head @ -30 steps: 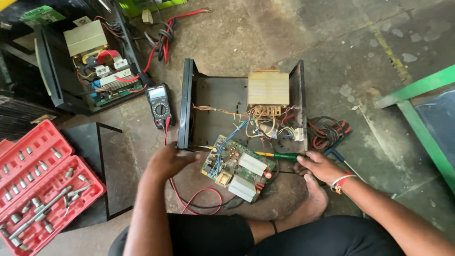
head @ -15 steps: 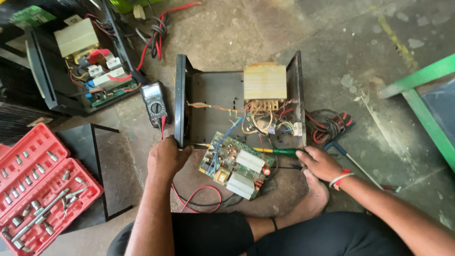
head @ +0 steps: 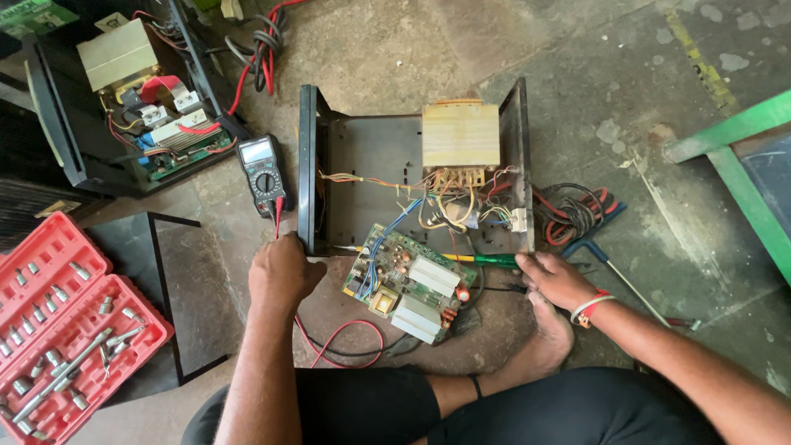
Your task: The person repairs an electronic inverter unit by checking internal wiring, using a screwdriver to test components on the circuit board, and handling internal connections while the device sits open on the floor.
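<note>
At the far left, a red plastic case of metal sockets (head: 58, 330) is lying open on the floor, and above it an opened black device with a pale transformer and red wires (head: 136, 91) is standing. A flat black metal panel (head: 177, 288) is lying between the red case and my arm. A little to the right, a black digital multimeter with a round dial (head: 262, 171) is resting on the concrete, and its red lead is running down towards my left hand (head: 282, 272).

My left hand is curled into a loose fist, knuckles up, at the front left corner of the open black metal chassis (head: 306, 165). I cannot tell what it is pinching, because the fingers are hidden under the hand.

Just to the right of this hand, the green circuit board with white blocks and blue wires (head: 409, 284) is lying tilted on the floor in front of the chassis, between my two hands. Behind it, inside the chassis, a beige square transformer (head: 460, 134) is sitting with many coloured wires hanging under it.

My right hand (head: 556, 278) is lying just beside the right edge of the board, its fingers closing around the green handle of a screwdriver (head: 486, 259), which is pointing left over the board. My bare foot (head: 548, 338) is resting below this hand. Further right, a bundle of black and red cables (head: 573, 213) is lying, and a green metal frame (head: 733, 156) is standing at the edge.
</note>
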